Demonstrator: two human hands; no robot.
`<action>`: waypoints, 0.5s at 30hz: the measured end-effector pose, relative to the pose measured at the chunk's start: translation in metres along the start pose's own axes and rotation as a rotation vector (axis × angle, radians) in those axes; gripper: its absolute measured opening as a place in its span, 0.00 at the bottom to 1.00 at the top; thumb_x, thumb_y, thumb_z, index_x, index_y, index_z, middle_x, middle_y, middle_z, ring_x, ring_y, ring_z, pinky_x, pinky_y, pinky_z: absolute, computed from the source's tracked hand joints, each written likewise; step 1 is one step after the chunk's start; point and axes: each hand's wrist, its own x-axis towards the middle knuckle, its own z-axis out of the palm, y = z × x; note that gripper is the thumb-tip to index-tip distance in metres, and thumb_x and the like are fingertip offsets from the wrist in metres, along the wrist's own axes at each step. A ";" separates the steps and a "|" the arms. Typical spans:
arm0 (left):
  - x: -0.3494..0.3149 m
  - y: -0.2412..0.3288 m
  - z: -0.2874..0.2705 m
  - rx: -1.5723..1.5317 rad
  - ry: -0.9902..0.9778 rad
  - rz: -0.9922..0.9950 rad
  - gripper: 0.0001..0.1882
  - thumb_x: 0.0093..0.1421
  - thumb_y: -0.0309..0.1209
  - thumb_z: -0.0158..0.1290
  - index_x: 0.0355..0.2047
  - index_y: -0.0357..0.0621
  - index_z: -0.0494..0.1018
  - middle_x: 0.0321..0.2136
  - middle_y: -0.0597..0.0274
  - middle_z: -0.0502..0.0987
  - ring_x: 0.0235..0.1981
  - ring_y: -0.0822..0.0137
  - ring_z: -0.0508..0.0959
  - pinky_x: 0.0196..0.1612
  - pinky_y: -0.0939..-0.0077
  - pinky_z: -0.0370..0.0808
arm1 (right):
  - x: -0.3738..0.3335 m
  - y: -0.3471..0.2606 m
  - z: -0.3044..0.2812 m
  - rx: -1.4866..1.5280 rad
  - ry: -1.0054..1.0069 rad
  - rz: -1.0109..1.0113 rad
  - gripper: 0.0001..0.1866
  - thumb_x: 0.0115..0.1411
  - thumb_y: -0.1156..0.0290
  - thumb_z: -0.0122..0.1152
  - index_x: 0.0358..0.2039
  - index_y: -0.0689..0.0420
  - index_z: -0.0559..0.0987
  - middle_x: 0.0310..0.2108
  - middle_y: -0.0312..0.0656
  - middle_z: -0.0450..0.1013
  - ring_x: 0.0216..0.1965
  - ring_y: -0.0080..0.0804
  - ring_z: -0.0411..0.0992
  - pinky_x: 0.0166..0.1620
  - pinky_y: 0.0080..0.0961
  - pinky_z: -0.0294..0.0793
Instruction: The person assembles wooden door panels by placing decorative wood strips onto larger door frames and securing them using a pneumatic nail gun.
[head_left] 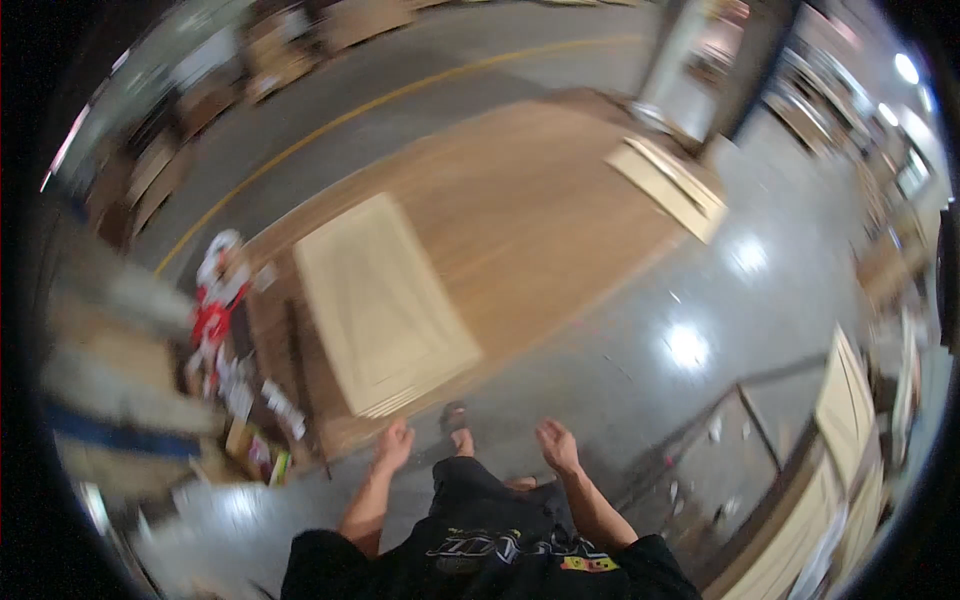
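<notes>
My left hand [395, 446] hangs in front of my body, close to the near corner of a stack of pale cream panels [385, 300]. Its fingers are loosely bent and apart, with nothing seen in them. The stack lies flat on a large brown board [500, 210], its near edge showing several thin layers. To the right, my right hand [557, 446] is held over the grey floor, fingers loosely bent and apart, and it is free of any object. Neither hand touches the panels. Motion blurs the fingers somewhat.
Another cream panel stack [668, 190] lies at the board's far right, by a pillar [745, 75]. Red and white wrappings [215, 310] and a small carton [245, 450] are at the left. Cream panels [845, 410] lean at the right beside a metal frame [760, 425].
</notes>
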 end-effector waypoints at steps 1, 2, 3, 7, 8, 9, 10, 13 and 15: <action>-0.021 0.024 0.027 0.001 -0.052 0.062 0.25 0.66 0.43 0.57 0.57 0.39 0.75 0.48 0.48 0.84 0.51 0.53 0.84 0.57 0.62 0.78 | -0.028 0.021 -0.026 0.050 0.038 -0.008 0.25 0.67 0.62 0.63 0.59 0.65 0.77 0.52 0.50 0.81 0.55 0.37 0.79 0.59 0.31 0.76; -0.041 0.057 0.053 0.015 -0.129 0.140 0.24 0.66 0.41 0.58 0.57 0.39 0.76 0.48 0.48 0.84 0.49 0.54 0.85 0.55 0.63 0.79 | -0.064 0.043 -0.053 0.110 0.105 -0.006 0.22 0.68 0.63 0.62 0.57 0.64 0.79 0.49 0.49 0.82 0.52 0.35 0.80 0.57 0.31 0.77; -0.058 0.091 0.082 0.000 -0.222 0.214 0.24 0.66 0.39 0.59 0.57 0.39 0.76 0.48 0.48 0.84 0.49 0.55 0.85 0.55 0.64 0.79 | -0.091 0.065 -0.084 0.075 0.223 -0.045 0.18 0.68 0.66 0.58 0.54 0.62 0.81 0.44 0.47 0.84 0.47 0.33 0.82 0.53 0.30 0.79; -0.111 0.203 0.211 0.118 -0.624 0.693 0.23 0.65 0.37 0.60 0.57 0.40 0.77 0.49 0.51 0.84 0.50 0.56 0.84 0.56 0.64 0.78 | -0.203 0.096 -0.216 0.145 0.990 -0.074 0.12 0.70 0.73 0.51 0.46 0.54 0.83 0.26 0.37 0.75 0.23 0.24 0.72 0.33 0.26 0.76; -0.122 0.234 0.239 0.203 -0.719 0.817 0.23 0.65 0.37 0.60 0.57 0.41 0.77 0.49 0.51 0.84 0.50 0.55 0.84 0.57 0.62 0.78 | -0.231 0.092 -0.249 0.060 1.258 -0.209 0.11 0.70 0.74 0.53 0.46 0.53 0.83 0.26 0.33 0.72 0.22 0.20 0.68 0.30 0.25 0.73; -0.139 0.269 0.267 0.254 -0.786 0.880 0.23 0.65 0.37 0.60 0.57 0.41 0.77 0.49 0.51 0.84 0.50 0.55 0.84 0.57 0.62 0.78 | -0.269 0.088 -0.276 0.286 1.368 -0.092 0.11 0.70 0.75 0.55 0.47 0.52 0.83 0.27 0.30 0.71 0.25 0.17 0.68 0.30 0.22 0.71; -0.160 0.304 0.292 0.294 -0.892 1.039 0.23 0.65 0.38 0.60 0.57 0.41 0.77 0.50 0.51 0.83 0.51 0.54 0.83 0.57 0.62 0.77 | -0.312 0.071 -0.302 0.088 1.622 -0.055 0.11 0.70 0.75 0.57 0.48 0.51 0.83 0.28 0.28 0.72 0.28 0.15 0.67 0.32 0.19 0.70; -0.222 0.401 0.365 0.360 -1.055 1.533 0.22 0.64 0.37 0.61 0.56 0.43 0.77 0.52 0.49 0.81 0.53 0.49 0.80 0.58 0.59 0.76 | -0.420 0.087 -0.325 0.229 2.028 0.206 0.13 0.68 0.70 0.61 0.50 0.60 0.81 0.38 0.39 0.78 0.41 0.31 0.76 0.49 0.29 0.75; -0.272 0.460 0.403 0.392 -1.076 1.745 0.24 0.62 0.37 0.63 0.57 0.44 0.76 0.54 0.49 0.79 0.57 0.48 0.77 0.60 0.58 0.75 | -0.476 0.127 -0.319 -0.022 2.203 0.395 0.15 0.64 0.69 0.64 0.50 0.60 0.81 0.43 0.44 0.77 0.51 0.40 0.73 0.60 0.37 0.71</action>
